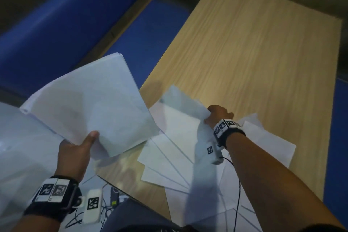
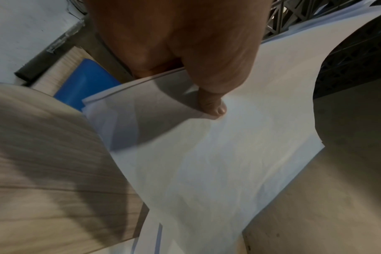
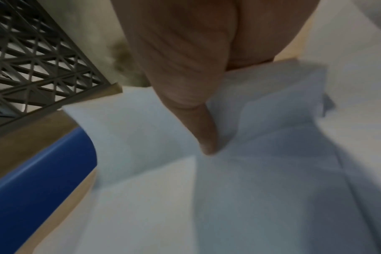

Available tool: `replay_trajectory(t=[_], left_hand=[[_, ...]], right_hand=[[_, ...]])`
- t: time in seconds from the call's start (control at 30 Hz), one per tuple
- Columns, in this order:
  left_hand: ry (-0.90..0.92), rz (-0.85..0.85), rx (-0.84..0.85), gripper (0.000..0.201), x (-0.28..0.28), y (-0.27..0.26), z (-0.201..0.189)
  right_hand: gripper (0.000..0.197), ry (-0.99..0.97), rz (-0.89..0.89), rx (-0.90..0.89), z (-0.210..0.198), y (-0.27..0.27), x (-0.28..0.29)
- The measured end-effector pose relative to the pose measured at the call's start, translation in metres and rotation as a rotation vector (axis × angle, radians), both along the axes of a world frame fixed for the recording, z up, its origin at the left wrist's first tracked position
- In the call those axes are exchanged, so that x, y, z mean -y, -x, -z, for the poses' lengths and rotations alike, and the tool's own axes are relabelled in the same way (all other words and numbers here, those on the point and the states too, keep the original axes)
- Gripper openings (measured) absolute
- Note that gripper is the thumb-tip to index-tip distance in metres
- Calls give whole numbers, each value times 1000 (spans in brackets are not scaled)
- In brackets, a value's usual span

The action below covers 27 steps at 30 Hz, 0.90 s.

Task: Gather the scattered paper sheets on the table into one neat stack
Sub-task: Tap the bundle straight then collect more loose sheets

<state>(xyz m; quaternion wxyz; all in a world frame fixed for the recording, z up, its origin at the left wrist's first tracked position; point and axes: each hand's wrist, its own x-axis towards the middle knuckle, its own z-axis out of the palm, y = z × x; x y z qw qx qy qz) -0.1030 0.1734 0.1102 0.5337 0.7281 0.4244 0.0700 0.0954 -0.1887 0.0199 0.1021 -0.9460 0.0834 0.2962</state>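
My left hand (image 1: 82,145) grips a bundle of white sheets (image 1: 90,107) by its near corner, thumb on top, lifted above the table's left edge. In the left wrist view the thumb (image 2: 213,104) presses on the bundle (image 2: 207,163). My right hand (image 1: 216,115) pinches a white sheet (image 1: 180,103) by its edge and lifts it off the wooden table (image 1: 254,52). The right wrist view shows the thumb (image 3: 205,137) on this sheet (image 3: 261,171), blurred. Several loose sheets (image 1: 169,160) lie fanned and overlapping on the table under and beside my right arm.
A blue bench (image 1: 56,24) runs along the table's left side. More white paper (image 1: 18,147) lies at the lower left. A small device with cables (image 1: 114,196) sits below the table's near edge. The far half of the table is bare wood.
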Motion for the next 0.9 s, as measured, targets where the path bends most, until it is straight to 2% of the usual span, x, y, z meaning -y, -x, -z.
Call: replay_trajectory(t=[0.03,0.07,0.17,0.23,0.27,0.33,0.37,0.43,0.53,0.6,0.7,0.8,0.9], left_hand=[[-1,1,4,49,-2,-1,2],[2,4,5,49,-2,-1,4],[-5,21,18,48,0,-5,4],[-10,34,21,43,2,-7,4],[-14,43,16,40,3,-7,4],[-13,61,14,34,6,-8,2],[-14,67,16,33,8,-8,1],[-14,78,18,36,12,-8,-1],[-12,93,13,41,16,-6,-3],[-8,95,7,43,15,-4,-1],[-17,100,8,46,13,0,1],[-27,94,2,47,9,4,4],[-27,78,-14,45,6,8,5]], right_hand=[[9,-35,7,51,-2,2,1],[7,-89,13,99,-6,4,3],[21,-338,43,207,-25,12,9],[25,-423,34,279,-40,15,15],[22,-459,31,315,-47,16,18],[4,-521,56,356,-58,17,25],[13,-531,57,359,-60,18,29],[33,-529,40,332,-61,20,34],[45,-523,-34,410,-56,25,33],[40,-421,-144,465,-46,29,30],[29,-251,-214,533,-34,38,28],[15,-229,-245,696,-32,40,23],[19,-254,-187,678,-51,40,10]])
